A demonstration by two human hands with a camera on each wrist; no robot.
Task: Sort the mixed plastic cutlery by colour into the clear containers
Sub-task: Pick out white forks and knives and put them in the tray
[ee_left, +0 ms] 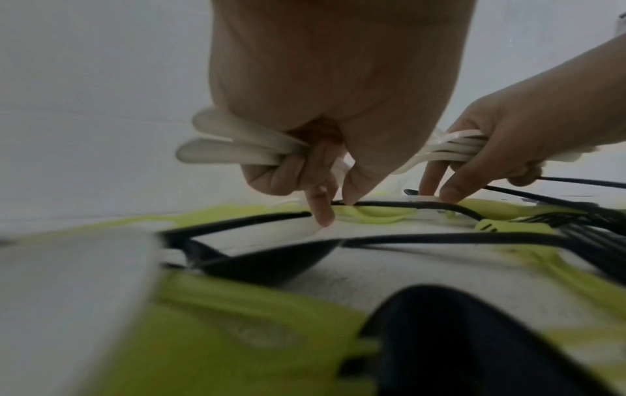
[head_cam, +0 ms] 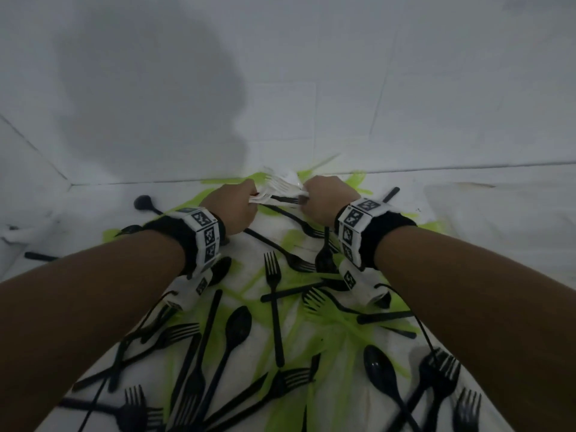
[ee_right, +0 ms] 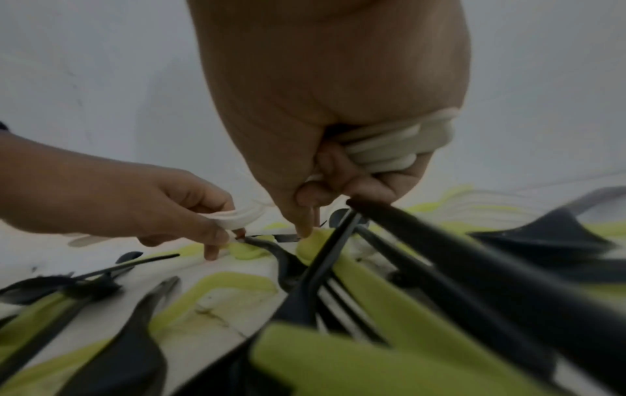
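Note:
At the far middle of the white table (head_cam: 467, 219), both hands work over a mixed pile. My left hand (head_cam: 240, 207) grips a bundle of white cutlery (ee_left: 230, 144), while its forefinger and thumb (ee_left: 337, 209) reach down to a thin black handle (ee_left: 406, 205) lying over a green spoon (ee_left: 372, 214). My right hand (head_cam: 321, 198) grips its own bundle of white cutlery (ee_right: 396, 144), and its free fingers (ee_right: 306, 222) touch the green piece below (ee_right: 311, 246). White fork heads (head_cam: 280, 185) stick out between the two hands. No clear container is in view.
Black forks (head_cam: 274, 275) and spoons (head_cam: 238, 328) lie scattered with green cutlery (head_cam: 339, 322) across the near table, under both forearms. A lone black spoon (head_cam: 143, 202) lies far left. A white wall (head_cam: 311, 88) rises right behind the pile.

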